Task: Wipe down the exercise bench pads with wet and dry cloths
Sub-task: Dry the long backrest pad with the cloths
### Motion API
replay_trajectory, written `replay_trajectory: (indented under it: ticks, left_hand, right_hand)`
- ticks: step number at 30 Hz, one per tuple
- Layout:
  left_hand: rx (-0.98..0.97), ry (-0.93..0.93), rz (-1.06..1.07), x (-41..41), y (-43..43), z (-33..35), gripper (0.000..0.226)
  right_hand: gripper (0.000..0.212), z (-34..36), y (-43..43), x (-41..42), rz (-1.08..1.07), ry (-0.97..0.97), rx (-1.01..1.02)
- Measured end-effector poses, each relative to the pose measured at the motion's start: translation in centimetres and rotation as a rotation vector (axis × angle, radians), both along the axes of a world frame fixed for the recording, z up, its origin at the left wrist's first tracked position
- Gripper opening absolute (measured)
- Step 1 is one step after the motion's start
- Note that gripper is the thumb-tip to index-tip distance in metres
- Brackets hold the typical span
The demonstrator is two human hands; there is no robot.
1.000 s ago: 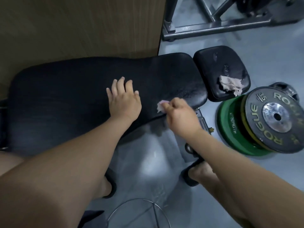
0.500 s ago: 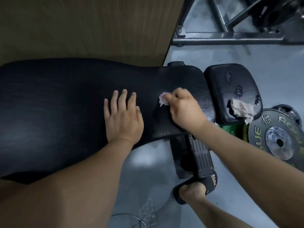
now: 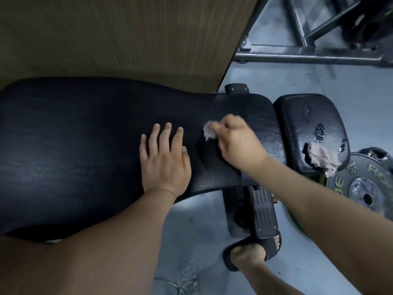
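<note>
Right hand (image 3: 236,143) has gone from the near edge of the back pad (image 3: 74,145) up onto its narrow end since a second ago, pink cloth (image 3: 208,131) with it. Left hand (image 3: 164,158) stays flat in about the same spot.

Right hand: fingers curled tight round the pink cloth. The cloth pokes out at the fingertip side and touches the back pad surface. Cannot tell how much of it is under the palm.

Left hand: fingers straight, slightly spread, palm down on the back pad, just beside the right hand on the pad's wider side. Hands apart, not touching.

Back pad: black, textured, some sheen at the narrow end.

Seat pad (image 3: 302,124): just past the back pad's narrow end, small gap between them, wet-looking blotches on top.

Second cloth (image 3: 321,158): pale, crumpled, on the seat pad's near corner, away from the back pad, overhanging the edge.

Weight plate (image 3: 365,188): black, lettered, past the seat pad, partly under that overhang.

Bench frame (image 3: 263,209): black ribbed bar below the back pad's narrow end.

Sandalled foot (image 3: 255,250): on the floor (image 3: 202,220) at the near end of that bar.

Wooden panel (image 3: 127,39): along the back pad's far edge.

Steel rack (image 3: 308,54): beyond the panel, well apart from the back pad.
</note>
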State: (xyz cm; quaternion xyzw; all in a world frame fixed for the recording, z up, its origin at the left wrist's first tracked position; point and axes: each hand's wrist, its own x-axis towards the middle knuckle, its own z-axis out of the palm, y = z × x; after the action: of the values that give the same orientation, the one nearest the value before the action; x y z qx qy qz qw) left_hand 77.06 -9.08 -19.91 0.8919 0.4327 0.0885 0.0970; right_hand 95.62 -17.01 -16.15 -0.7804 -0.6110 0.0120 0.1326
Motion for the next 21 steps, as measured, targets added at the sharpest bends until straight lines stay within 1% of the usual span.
replay_trajectory:
  ticks: [2, 4, 6, 9, 11, 13, 15, 17, 19, 21]
  left_hand:
    - [0.004, 0.006, -0.003, 0.0, -0.1, -0.1, 0.052]
    - [0.007, 0.006, -0.005, 0.1, -0.1, -0.1, 0.051]
    - [0.009, 0.011, -0.006, 0.0, -0.1, -0.1, 0.052]
    - [0.005, 0.004, -0.003, 0.1, 0.0, -0.1, 0.053]
    - [0.004, 0.001, -0.005, 0.1, 0.0, 0.0, 0.052]
    - [0.006, 0.003, -0.005, 0.1, 0.0, 0.1, 0.052]
    - [0.006, 0.001, 0.000, 0.1, 0.0, 0.1, 0.053]
    - [0.007, 0.000, 0.001, 0.1, 0.0, 0.1, 0.053]
    - [0.009, -0.008, 0.000, 0.1, 0.0, 0.0, 0.053]
    - [0.011, -0.016, -0.002, 0.1, 0.0, 0.0, 0.052]
  right_hand:
    - [0.040, -0.5, 2.1, 1.3, -0.083, -0.002, 0.005]
    - [0.039, -0.5, 1.9, 0.3, -0.091, 0.002, 0.026]
    - [0.042, -0.1, -0.9, -2.4, 0.027, 0.059, 0.018]
    - [0.041, 0.6, -6.4, -6.2, 0.237, 0.202, -0.077]
    - [0.038, 0.6, -7.8, -6.2, 0.302, 0.186, -0.116]
    - [0.037, 0.6, -6.4, -4.7, 0.318, 0.143, -0.102]
    - [0.038, 0.4, -3.5, -2.6, 0.249, 0.126, -0.033]
    - [0.039, 0.0, -0.4, -0.7, 0.093, 0.081, 0.018]
    - [0.034, -0.3, 1.3, -0.2, -0.057, 0.089, 0.025]
    - [0.039, -0.4, 0.8, -1.3, -0.094, 0.107, 0.031]
